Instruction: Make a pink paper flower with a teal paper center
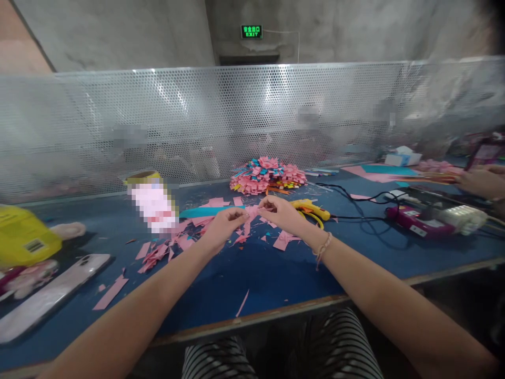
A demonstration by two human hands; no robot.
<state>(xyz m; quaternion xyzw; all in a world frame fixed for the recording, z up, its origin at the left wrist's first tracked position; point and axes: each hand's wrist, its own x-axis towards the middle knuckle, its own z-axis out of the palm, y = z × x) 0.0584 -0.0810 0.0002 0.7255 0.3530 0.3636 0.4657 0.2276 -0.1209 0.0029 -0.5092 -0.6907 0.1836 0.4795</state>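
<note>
Over the blue table (276,279) my arms (363,273), cut off at the bottom, angle inward; left hand (226,223) and right hand (281,213) nearly meet, fingertips pinched almost closed on pink paper (252,211) between them, its folds too blurred to read.

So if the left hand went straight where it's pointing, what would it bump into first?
Most likely the right hand, facing it just past the pink paper between them, though depth is hard to judge here.

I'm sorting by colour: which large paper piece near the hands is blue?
The long strip running left from behind the left hand; the other large pieces nearby are pink.
</note>
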